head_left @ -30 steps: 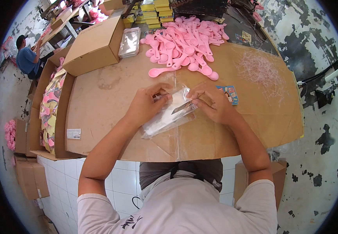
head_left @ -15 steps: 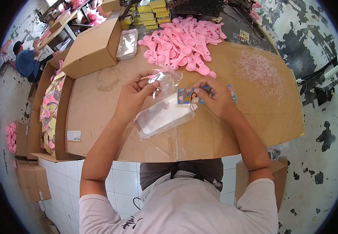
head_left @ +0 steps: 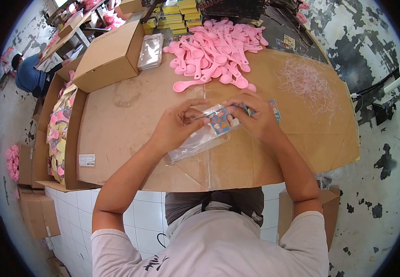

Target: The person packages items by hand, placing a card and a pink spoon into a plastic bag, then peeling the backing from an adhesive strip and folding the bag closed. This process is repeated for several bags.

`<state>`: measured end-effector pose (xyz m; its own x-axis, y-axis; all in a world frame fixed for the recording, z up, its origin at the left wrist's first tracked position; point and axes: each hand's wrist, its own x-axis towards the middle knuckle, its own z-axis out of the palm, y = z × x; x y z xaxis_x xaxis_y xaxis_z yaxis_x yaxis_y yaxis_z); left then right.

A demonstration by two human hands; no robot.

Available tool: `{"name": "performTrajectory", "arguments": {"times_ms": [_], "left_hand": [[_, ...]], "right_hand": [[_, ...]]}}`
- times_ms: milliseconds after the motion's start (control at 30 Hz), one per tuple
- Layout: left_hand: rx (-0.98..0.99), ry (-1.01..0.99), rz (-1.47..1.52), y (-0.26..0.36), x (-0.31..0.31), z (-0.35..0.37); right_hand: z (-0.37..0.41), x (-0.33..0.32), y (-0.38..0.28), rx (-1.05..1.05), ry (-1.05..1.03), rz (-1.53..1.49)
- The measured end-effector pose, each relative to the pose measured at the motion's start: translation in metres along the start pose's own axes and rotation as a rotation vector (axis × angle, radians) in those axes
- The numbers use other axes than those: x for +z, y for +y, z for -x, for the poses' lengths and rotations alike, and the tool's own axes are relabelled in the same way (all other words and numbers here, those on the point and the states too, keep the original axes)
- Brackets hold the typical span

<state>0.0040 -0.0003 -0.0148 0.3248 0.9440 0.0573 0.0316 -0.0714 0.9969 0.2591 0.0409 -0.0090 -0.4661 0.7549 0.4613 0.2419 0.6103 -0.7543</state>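
Above cardboard, the left hand (head_left: 177, 123) pinches 1 clear plastic bag (head_left: 215, 110); the right hand (head_left: 254, 115) grips 1 blue printed card (head_left: 219, 123).

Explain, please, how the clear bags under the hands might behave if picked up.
The clear bags look thin, so they would likely be light and floppy. Their glossy surface suggests they may slide over one another or on the cardboard.

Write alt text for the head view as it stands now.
Two bare hands, left and right, hold a blue printed card at a clear plastic bag on a cardboard-covered table; pink spoons lie heaped beyond.
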Motion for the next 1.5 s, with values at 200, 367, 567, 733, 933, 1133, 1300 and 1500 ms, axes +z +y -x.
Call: {"name": "performTrajectory", "arguments": {"times_ms": [200,367,567,733,933,1133,1300,1500], "left_hand": [[-0.01,-0.034,0.053,0.003,0.008,0.002],[-0.026,0.07,0.122,0.003,0.004,0.0],[-0.063,0.036,0.087,0.007,0.002,0.003],[-0.11,0.027,0.005,0.011,-0.001,0.002],[-0.025,-0.018,0.09,-0.004,0.0,0.001],[0.006,0.012,0.107,-0.008,-0.005,-0.002],[0.004,0.025,0.178,0.006,0.001,0.002],[0.004,0.011,0.14,0.007,0.005,0.003]], "right_hand": [[0.001,0.024,0.001,0.242,0.131,-0.48],[0.004,0.011,0.0,0.244,-0.043,-0.328],[-0.007,0.002,-0.008,0.054,-0.045,0.025],[-0.051,-0.034,0.04,0.108,0.13,0.526],[-0.083,-0.037,0.076,0.307,-0.015,0.378],[-0.063,-0.055,0.061,0.197,0.113,0.36],[-0.038,-0.058,0.025,0.504,0.096,-0.28],[-0.019,-0.011,-0.005,0.413,0.081,-0.447]]}}
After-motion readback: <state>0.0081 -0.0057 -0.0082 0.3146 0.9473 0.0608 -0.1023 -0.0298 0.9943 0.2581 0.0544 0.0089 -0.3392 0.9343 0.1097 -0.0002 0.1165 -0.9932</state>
